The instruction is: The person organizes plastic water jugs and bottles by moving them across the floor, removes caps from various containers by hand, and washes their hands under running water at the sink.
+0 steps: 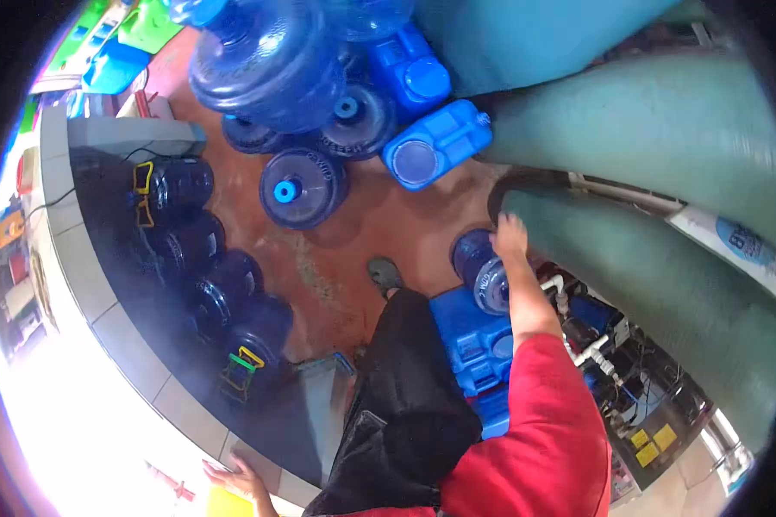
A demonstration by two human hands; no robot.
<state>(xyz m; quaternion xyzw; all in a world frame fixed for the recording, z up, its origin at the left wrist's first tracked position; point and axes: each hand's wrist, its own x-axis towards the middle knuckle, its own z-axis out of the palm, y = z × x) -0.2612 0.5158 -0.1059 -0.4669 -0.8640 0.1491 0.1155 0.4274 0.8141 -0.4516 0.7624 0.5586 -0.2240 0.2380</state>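
My right hand (510, 236) reaches out beside a round blue water jug (472, 255), in front of the green tanks. Its fingers are small and partly blurred, so I cannot make out whether they grip anything. My forearm covers part of the jug, and a rounded, lettered clear-blue part (492, 287) shows beside it. Blue rectangular jerrycans (467, 332) lie just below. My left hand (238, 479) rests on the tiled counter edge (171, 405) with its fingers spread, near a yellow thing (226, 502).
Several round water jugs (303, 188) and blue jerrycans (437, 144) stand on the red floor. More jugs (231, 284) line the counter's dark side. Large green tanks (638, 129) fill the right, above white pipes (593, 351) and wiring. My foot (384, 273) is mid-floor.
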